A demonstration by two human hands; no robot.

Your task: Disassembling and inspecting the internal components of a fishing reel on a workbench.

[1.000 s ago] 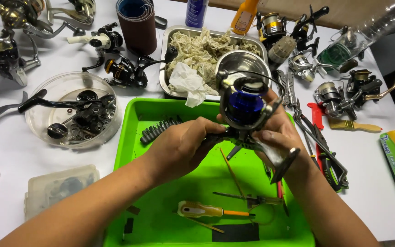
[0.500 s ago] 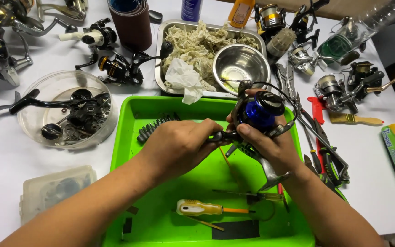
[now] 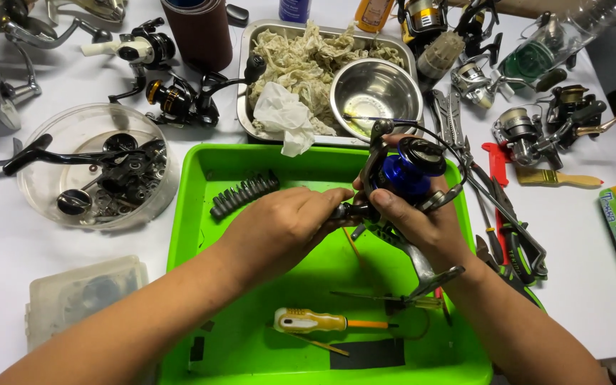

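Head view looks down on both forearms meeting over a green tray (image 3: 201,235) on the white counter (image 3: 586,271). The right hand (image 3: 422,224) has its grip clenched around the body of a spinning reel with a blue spool (image 3: 404,171), spool uppermost, held just above the tray. The left hand (image 3: 279,224) pinches the reel's side with its fingertips; what it pinches is hidden under the fingers. The reel's foot juts down past the right wrist. In the tray lie a yellow-handled screwdriver (image 3: 311,321) and a row of dark bits (image 3: 244,194). A clear round tub (image 3: 51,142) holds dark reel parts. A metal pan (image 3: 247,71) carries rags and a steel bowl (image 3: 376,89).
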